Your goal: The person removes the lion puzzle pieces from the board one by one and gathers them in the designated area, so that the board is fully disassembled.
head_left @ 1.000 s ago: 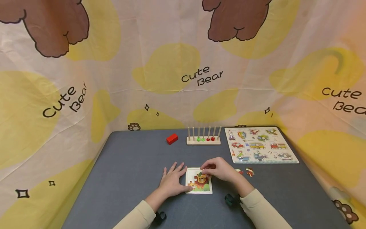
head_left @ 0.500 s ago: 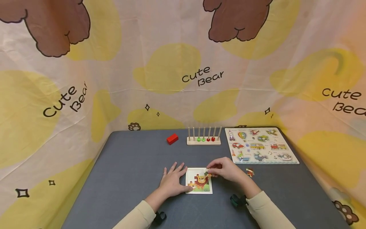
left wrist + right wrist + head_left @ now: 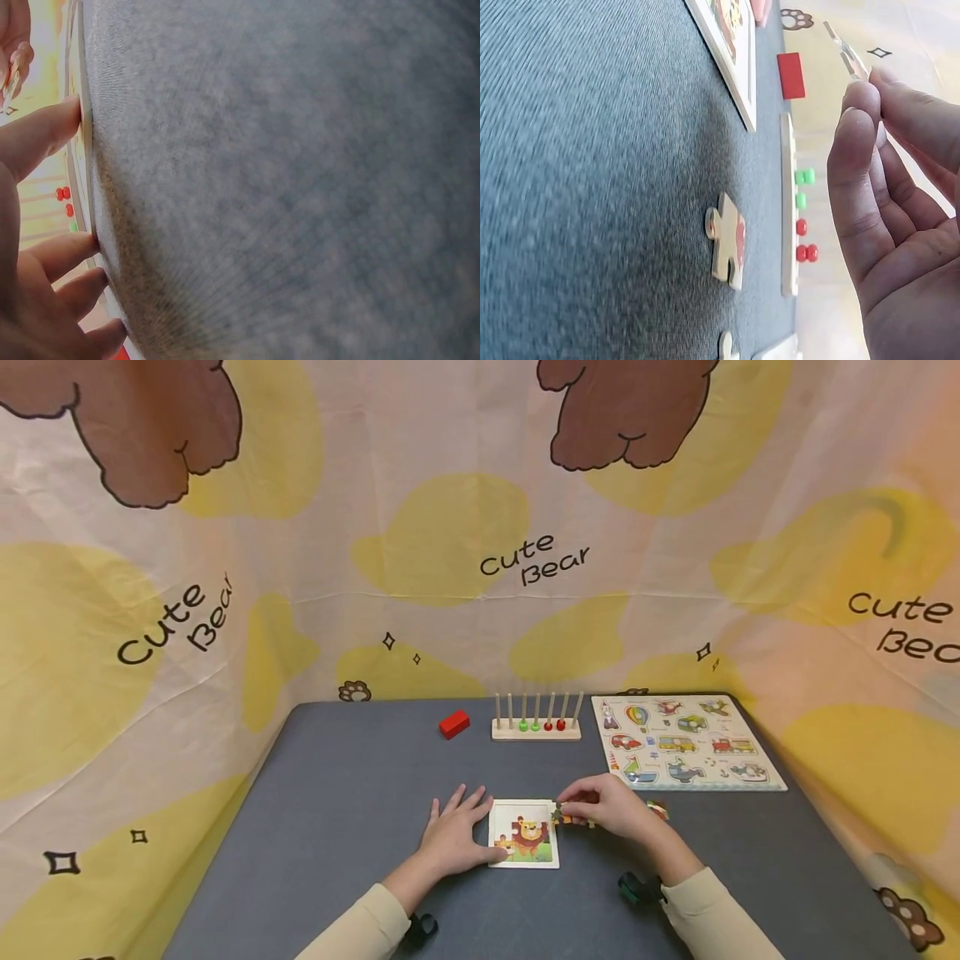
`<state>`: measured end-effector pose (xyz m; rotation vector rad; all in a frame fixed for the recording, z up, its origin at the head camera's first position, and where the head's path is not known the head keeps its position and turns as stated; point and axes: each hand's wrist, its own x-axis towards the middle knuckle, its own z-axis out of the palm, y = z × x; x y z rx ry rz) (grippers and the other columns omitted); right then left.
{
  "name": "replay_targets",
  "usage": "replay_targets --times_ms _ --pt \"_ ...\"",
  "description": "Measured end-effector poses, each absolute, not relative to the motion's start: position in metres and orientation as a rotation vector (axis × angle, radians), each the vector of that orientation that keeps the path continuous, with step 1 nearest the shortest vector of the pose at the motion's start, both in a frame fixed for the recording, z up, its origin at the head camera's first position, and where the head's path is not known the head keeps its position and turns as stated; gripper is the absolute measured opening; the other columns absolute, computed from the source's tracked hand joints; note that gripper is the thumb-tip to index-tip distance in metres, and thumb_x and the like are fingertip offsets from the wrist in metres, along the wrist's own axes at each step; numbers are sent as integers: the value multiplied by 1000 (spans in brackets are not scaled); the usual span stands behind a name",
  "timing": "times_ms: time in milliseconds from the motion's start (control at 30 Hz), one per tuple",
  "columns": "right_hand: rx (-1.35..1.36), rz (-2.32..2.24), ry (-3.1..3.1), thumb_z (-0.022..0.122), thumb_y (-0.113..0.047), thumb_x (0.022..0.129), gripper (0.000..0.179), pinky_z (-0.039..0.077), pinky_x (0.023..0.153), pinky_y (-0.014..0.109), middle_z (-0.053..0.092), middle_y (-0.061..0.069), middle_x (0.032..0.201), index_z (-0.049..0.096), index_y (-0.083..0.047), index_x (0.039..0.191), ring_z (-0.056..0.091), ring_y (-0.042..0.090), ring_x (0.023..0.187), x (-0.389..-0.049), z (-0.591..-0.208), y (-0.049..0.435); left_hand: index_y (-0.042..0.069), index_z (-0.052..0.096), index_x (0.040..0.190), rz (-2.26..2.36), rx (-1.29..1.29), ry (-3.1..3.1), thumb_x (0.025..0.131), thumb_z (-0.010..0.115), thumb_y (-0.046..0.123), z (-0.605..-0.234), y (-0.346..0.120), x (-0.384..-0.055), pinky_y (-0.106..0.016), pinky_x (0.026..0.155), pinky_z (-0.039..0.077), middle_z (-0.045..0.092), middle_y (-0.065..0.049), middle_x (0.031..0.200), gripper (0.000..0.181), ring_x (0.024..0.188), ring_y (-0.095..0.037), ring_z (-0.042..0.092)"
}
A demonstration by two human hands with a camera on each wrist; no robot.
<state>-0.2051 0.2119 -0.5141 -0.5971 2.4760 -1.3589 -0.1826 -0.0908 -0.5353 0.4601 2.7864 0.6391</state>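
Note:
A small square jigsaw [image 3: 527,847] with a lion picture lies in a white frame [image 3: 522,865]; bare backing shows along its top. My left hand [image 3: 453,835] has its fingers spread at the frame's left side, thumb resting on the lower left corner. Just right of the frame, my right hand [image 3: 611,806] pinches a jigsaw piece [image 3: 559,814] between thumb and fingertips. The right wrist view has this pinched piece [image 3: 847,56] seen almost edge-on, raised off the table. Below that hand a loose piece [image 3: 731,244] lies on the table, and another [image 3: 726,346] is partly cut off.
Toward the back are a red block [image 3: 454,724] and a wooden peg rack [image 3: 536,734] with green and red beads. A vehicle picture board [image 3: 686,743] lies at the back right. A loose jigsaw piece [image 3: 657,809] is partly covered by my right arm.
My right hand has moved right from above the jigsaw to beside the frame, carrying the pinched piece. The left hand has stayed on the frame.

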Motion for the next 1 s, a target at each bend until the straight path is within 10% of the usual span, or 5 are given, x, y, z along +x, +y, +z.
replay_targets --times_ms 1000 --pt "-495 -1401 2475 75 -19 91 14 57 61 32 72 5 79 74 -8 98 67 16 66 -187 -520 253 20 48 152 637 444 2782 75 77 64 -539 -91 -186 -72 118 6 36 -1 163 93 156 -34 18"
